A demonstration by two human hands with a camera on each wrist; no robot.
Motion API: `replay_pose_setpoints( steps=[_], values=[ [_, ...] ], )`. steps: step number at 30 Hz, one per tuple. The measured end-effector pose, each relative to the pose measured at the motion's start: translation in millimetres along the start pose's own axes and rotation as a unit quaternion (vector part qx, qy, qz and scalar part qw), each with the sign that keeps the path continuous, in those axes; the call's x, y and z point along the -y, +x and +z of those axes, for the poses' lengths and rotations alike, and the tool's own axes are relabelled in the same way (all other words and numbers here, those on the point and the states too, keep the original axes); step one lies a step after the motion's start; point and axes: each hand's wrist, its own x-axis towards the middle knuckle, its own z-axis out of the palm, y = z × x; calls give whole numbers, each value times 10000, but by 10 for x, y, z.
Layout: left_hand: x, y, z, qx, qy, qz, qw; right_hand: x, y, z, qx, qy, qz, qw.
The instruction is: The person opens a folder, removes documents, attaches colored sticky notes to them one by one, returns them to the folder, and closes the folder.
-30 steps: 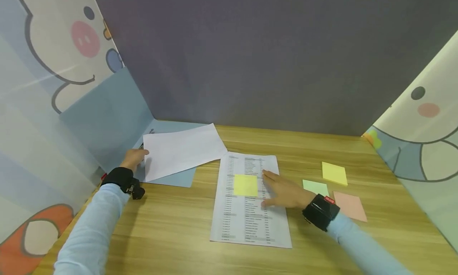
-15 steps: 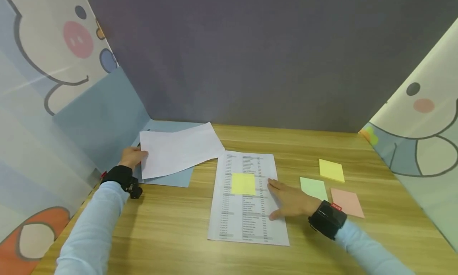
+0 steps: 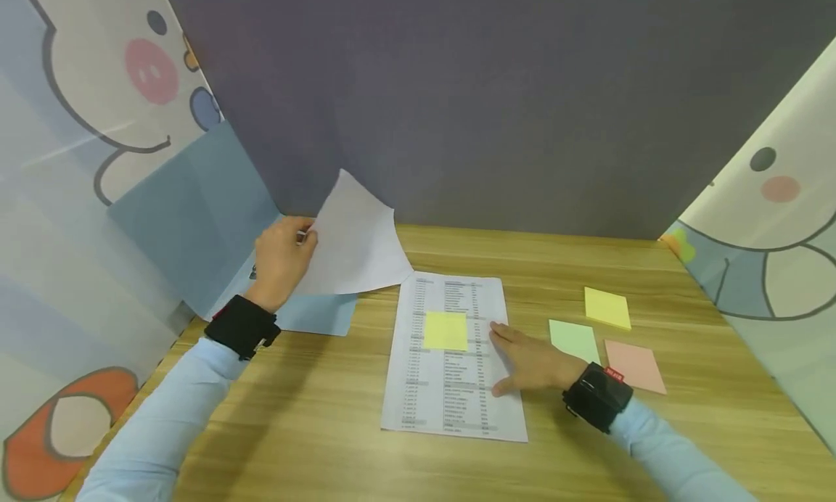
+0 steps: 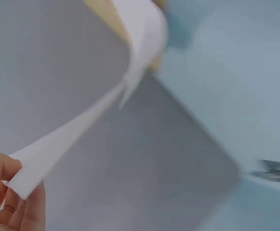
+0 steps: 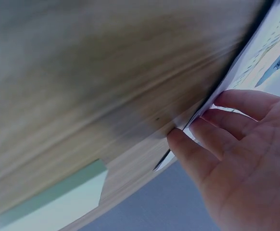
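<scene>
My left hand (image 3: 281, 259) pinches the edge of a blank white sheet of paper (image 3: 358, 244), lifted and curving over an open blue folder (image 3: 320, 315). In the left wrist view thumb and fingers hold the sheet's end (image 4: 31, 180), and the folder's metal clip (image 4: 277, 172) shows at the right. Just right of the folder lies a printed list sheet (image 3: 418, 408) bearing a yellow sticky note (image 3: 445, 331). My right hand (image 3: 532, 360) rests, fingers spread, on that list's right side. Its fingertips (image 5: 178, 137) sit at the paper's edge in the right wrist view.
Green (image 3: 575, 341), pink (image 3: 635, 366) and yellow (image 3: 607, 307) sticky note pads lie on the wooden table (image 3: 313, 429) to the right. The folder's raised cover (image 3: 202, 204) leans on the left wall. A dark grey panel (image 3: 490, 110) stands behind.
My left hand has risen and moved right, lifting the left side of the blank sheet off the folder. The right hand has shifted slightly right, staying on the printed list.
</scene>
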Motion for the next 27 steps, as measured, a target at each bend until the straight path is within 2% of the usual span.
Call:
replay_pose_setpoints(
  steps=[3, 6, 10, 16, 22, 24, 27],
  values=[
    [-311, -48, -19, -161, 81, 903, 9958, -6, -2, -7, -9, 67, 2, 10000],
    [-551, -129, -37, -332, 192, 1695, 9848, -6, 1, -14, -13, 120, 1, 9999],
    [-778, -258, -59, -464, 272, 2430, 9685, -2, 7, -17, 0, 156, 2, 9999],
    [-1054, -502, -75, -179, -9, 3153, 9488, -12, 19, -16, -26, 122, -21, 9999],
    [-1277, -749, -22, -93, -13, 3812, 9245, -18, 45, -10, -150, 89, -145, 9997],
    [-1324, -848, 8, 92, -72, 3949, 9186, -27, 62, -5, -263, 415, -313, 9983],
    [-1374, -1010, 61, 543, -104, 4059, 9122, -58, 82, -6, -498, 980, -931, 9896]
  ],
)
